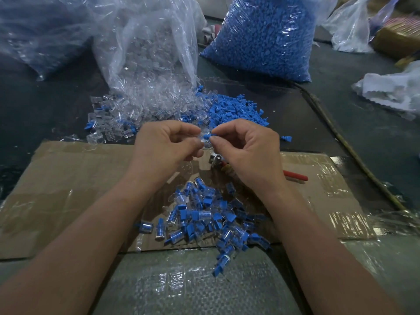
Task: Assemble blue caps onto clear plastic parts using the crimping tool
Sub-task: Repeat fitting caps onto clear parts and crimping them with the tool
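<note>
My left hand pinches a clear plastic part at mid-frame. My right hand pinches a blue cap, and the cap's tip meets the clear part between my fingertips. The crimping tool lies on the cardboard under my right hand; its metal head and one red handle show, the rest is hidden. A heap of assembled blue-and-clear pieces lies on the cardboard near me. Loose clear parts and loose blue caps are piled beyond my hands.
An open bag of clear parts and a full bag of blue caps stand at the back. A flat cardboard sheet covers the work surface. Crumpled white plastic lies right. A thin stick runs diagonally at right.
</note>
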